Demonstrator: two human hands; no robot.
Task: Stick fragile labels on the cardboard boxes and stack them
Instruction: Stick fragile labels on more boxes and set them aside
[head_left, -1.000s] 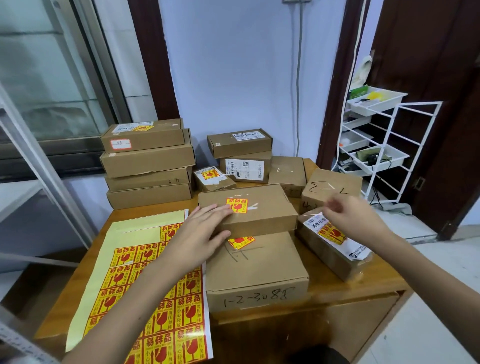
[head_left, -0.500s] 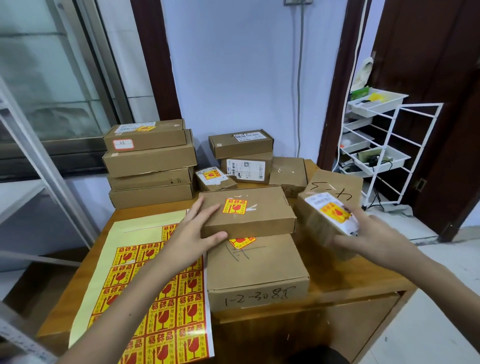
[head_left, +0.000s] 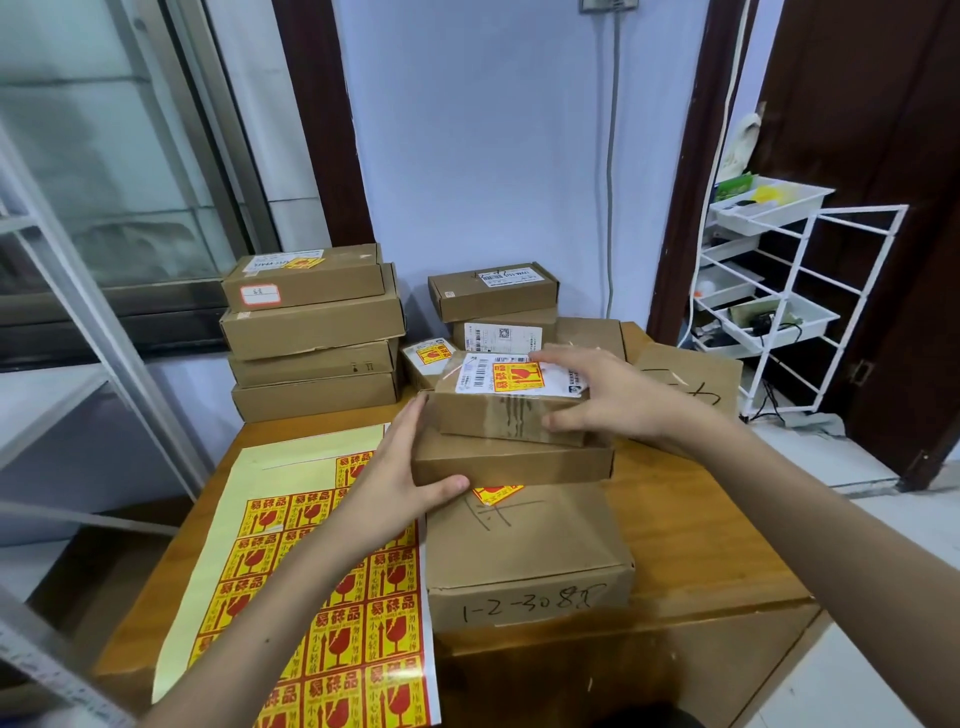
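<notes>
At the far left of the table (head_left: 691, 525), a sheet of fragile labels (head_left: 332, 613) lies flat, red and yellow stickers in rows on pale yellow backing. Behind it, against the wall, stands a stack of four flat boxes (head_left: 311, 332). My left hand (head_left: 402, 478) rests against the left end of the middle box (head_left: 511, 460), fingers straight along its side and thumb laid on the near edge, steadying rather than clutching it. That box sits on the big bottom box (head_left: 524, 545), which has "1-2-3088" written on its front and a fragile sticker peeking out from under the middle box. On top sits the small taped box (head_left: 511, 410), bearing a white shipping label and a fragile sticker. My right hand (head_left: 613, 395) grasps its right end, fingers curled over the top and thumb on the near face. Behind are two more stacked boxes (head_left: 496, 312). At far right stands a white wire rack (head_left: 779, 306) with trays.
</notes>
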